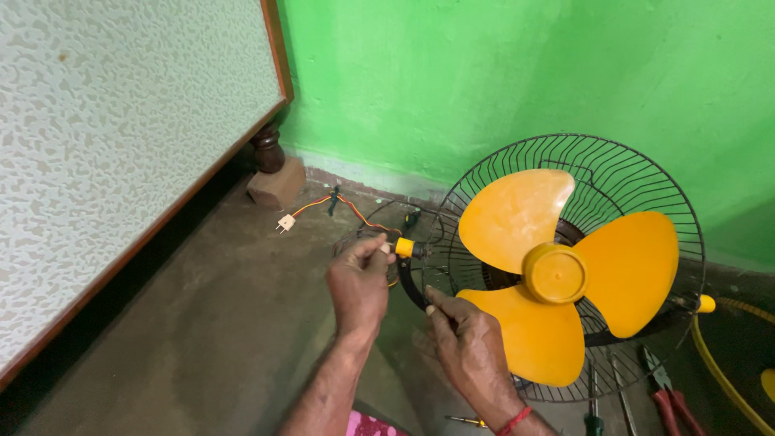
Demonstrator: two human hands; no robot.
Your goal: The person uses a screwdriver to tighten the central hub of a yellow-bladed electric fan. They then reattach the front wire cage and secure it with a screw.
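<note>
Head view: both hands, left hand [359,284] and right hand [467,345], pinch the wire guard [613,173] rim cupping orange blades [565,270].

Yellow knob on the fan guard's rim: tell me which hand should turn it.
Left, probably. The left hand already has its fingertips at the yellow knob, while the right hand grips the black guard rim lower down, steadying the fan.

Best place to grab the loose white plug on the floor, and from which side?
Pinch the white plug across its small blocky body, coming from above on its left, away from the wires. The orange and red wires trail off to the right toward the fan guard, so that side is crowded.
</note>
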